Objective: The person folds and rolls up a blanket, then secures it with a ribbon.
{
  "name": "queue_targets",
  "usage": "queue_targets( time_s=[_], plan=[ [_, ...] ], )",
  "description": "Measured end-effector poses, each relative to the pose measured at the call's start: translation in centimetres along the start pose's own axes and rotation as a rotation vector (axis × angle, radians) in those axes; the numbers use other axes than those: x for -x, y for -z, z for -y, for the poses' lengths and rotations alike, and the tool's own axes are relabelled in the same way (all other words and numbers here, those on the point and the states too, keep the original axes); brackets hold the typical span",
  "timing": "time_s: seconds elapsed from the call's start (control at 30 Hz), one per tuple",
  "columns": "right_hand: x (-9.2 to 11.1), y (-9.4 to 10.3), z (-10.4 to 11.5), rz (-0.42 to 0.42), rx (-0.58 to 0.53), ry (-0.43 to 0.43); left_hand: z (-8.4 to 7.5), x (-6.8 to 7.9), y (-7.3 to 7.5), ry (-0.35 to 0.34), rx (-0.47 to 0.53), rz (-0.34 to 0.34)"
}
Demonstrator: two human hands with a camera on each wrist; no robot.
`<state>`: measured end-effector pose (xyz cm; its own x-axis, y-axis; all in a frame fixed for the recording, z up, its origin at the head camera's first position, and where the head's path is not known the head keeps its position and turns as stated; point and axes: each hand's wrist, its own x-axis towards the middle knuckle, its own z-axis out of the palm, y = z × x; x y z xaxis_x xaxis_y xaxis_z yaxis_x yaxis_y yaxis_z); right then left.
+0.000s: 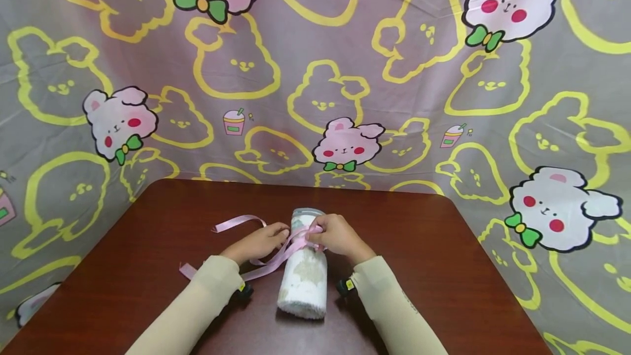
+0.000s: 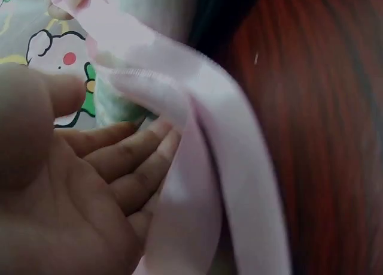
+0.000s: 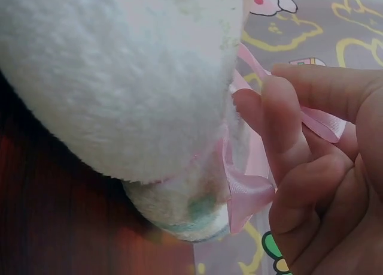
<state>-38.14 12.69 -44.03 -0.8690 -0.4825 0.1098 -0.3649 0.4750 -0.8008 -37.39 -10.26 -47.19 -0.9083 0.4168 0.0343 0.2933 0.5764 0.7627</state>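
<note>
A rolled fuzzy white towel (image 1: 303, 284) with beige patches lies lengthwise on the table, a pink satin ribbon (image 1: 298, 244) around its middle. On its right side my right hand (image 1: 339, 236) pinches the ribbon between thumb and fingers; the right wrist view shows a ribbon loop (image 3: 248, 200) by those fingers. My left hand (image 1: 260, 241) is at the towel's left side. In the left wrist view its fingers (image 2: 122, 167) extend, loosely bent, beside two hanging ribbon lengths (image 2: 239, 137); whether they touch the ribbon is hard to tell.
Loose ribbon tails (image 1: 231, 223) trail leftward over the dark brown wooden table (image 1: 434, 278). A grey curtain (image 1: 414, 141) with cartoon bunnies stands behind the table and at both sides. Dark wrist devices (image 1: 345, 287) sit under both cuffs.
</note>
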Motion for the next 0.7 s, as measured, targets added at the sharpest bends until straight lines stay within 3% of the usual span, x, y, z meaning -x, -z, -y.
queue_targets(
  time_s=[0.07,0.33,0.4,0.53,0.7],
  plan=[
    [0.0,0.0,0.1,0.007,0.020,0.010,0.0,-0.2,-0.3,0.013,0.049,-0.010],
    [-0.1,0.2,0.3,-0.010,0.032,0.017,0.4,-0.4,0.2,0.020,0.577,0.050],
    [-0.1,0.3,0.2,-0.013,0.024,0.014,0.5,0.0,0.8,0.047,0.605,0.055],
    [0.0,0.3,0.1,-0.011,0.008,0.003,0.4,1.4,2.3,0.091,0.563,0.092],
    [0.1,0.3,0.0,-0.004,-0.030,-0.005,0.9,3.7,4.4,0.038,0.506,0.151]
  ],
)
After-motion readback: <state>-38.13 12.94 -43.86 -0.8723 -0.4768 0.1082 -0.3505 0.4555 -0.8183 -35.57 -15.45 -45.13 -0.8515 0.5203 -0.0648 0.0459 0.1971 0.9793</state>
